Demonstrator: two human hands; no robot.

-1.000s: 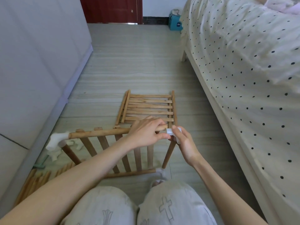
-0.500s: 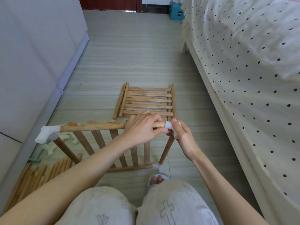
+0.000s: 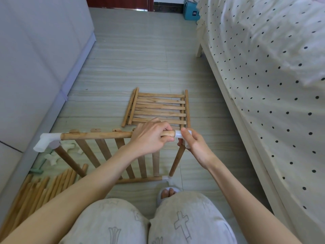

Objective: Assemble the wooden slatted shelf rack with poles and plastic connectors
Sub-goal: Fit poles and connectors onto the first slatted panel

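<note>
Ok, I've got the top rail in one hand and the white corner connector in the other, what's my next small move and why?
Probably press the white connector further onto the top rail. Your left hand grips the rail just short of its end, your right hand pinches the connector against that end, and whether it is fully seated can't be told.

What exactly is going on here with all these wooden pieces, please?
A seated person is building a slatted rack. The left hand grips the round wooden top rail, while the right hand holds a white plastic corner connector at its end. Another slatted wooden panel lies on the floor beyond.
</note>
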